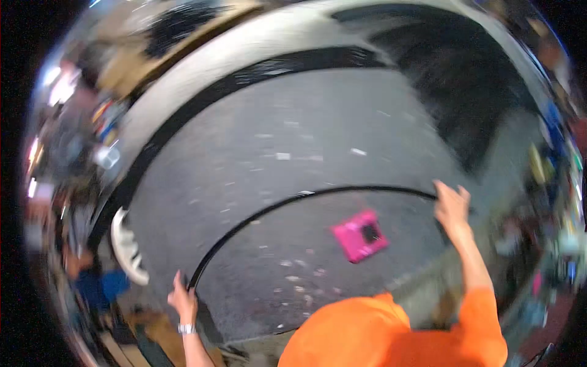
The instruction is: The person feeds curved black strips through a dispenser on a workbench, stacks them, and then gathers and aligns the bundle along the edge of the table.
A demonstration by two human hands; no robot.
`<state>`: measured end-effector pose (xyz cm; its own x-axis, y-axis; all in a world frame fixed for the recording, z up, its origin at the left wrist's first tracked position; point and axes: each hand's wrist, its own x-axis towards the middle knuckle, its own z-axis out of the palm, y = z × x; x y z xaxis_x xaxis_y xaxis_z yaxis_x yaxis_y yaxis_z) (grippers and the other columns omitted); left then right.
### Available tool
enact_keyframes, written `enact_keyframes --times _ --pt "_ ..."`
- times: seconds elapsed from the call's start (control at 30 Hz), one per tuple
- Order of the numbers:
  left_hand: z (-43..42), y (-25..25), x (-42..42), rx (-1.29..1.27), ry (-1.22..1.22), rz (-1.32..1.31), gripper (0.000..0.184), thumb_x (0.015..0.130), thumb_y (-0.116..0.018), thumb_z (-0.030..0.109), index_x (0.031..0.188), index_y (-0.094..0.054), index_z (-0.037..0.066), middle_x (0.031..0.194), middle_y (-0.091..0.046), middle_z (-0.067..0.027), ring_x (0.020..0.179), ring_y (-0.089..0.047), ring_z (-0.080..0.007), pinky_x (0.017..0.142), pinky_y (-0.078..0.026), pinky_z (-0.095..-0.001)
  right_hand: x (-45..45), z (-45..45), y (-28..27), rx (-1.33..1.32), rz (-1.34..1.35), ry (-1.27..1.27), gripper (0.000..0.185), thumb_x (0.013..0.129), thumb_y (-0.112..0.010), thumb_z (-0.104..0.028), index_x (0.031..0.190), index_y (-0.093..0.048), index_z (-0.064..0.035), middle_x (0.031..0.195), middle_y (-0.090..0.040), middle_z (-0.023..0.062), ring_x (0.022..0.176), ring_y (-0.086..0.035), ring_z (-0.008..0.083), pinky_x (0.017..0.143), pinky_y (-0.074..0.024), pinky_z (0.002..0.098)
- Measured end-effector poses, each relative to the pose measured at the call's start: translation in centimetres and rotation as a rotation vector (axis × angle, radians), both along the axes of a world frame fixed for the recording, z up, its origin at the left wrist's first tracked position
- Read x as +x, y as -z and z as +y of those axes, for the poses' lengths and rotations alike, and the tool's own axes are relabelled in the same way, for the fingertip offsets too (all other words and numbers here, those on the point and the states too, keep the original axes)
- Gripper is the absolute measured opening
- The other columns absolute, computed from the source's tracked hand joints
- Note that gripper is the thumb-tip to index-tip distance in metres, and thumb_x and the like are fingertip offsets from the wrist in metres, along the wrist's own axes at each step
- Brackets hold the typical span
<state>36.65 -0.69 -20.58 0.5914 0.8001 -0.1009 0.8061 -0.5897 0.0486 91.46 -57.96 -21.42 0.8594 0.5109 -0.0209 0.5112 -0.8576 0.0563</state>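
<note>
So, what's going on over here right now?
A person in an orange top has a thin black strip bowed between both hands, the left hand at one end and the right hand at the other side, over a grey surface. A pink item with a dark patch lies inside the curve. Blur hides finer detail.

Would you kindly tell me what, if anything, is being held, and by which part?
A black strip, held by the left hand and right hand at either side of its arch; whether those are its ends cannot be told.
</note>
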Motion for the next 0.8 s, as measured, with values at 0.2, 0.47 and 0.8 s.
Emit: enact_keyframes --times 0.2,0.47,0.8 --pt "10.1 -2.1 0.4 0.197 -0.012 0.019 0.080 0.077 -0.072 -0.002 0.148 -0.042 0.019 0.090 -0.068 -0.0068 0.089 -0.067 -0.0271 0.096 -0.037 -0.0475 8.6 7.6 -0.4 0.020 -0.068 -0.251 0.060 0.071 -0.061 0.007 0.128 -0.050 -0.0077 0.089 -0.068 0.0151 0.095 -0.066 0.0329 0.093 -0.0391 0.0514" --pt "26.9 -1.9 6.4 0.192 -0.150 -0.030 0.073 0.082 -0.072 0.001 0.146 -0.043 0.021 0.097 -0.068 -0.0048 0.096 -0.066 -0.0270 0.096 -0.038 -0.0523 20.4 26.6 0.5 0.116 -0.100 -0.303 0.054 0.077 -0.057 0.004 0.128 -0.046 -0.0117 0.094 -0.071 0.0174 0.098 -0.068 0.0364 0.087 -0.0384 0.0533" --pt "37.8 3.5 14.8 0.286 -0.088 -0.165 0.066 0.083 -0.068 -0.002 0.141 -0.045 0.019 0.091 -0.066 -0.0023 0.092 -0.067 -0.0245 0.086 -0.037 -0.0439 26.4 38.7 2.9 0.102 -0.120 -0.166 0.050 0.080 -0.052 0.006 0.127 -0.047 -0.0113 0.101 -0.073 0.0187 0.105 -0.068 0.0367 0.084 -0.0381 0.0537"
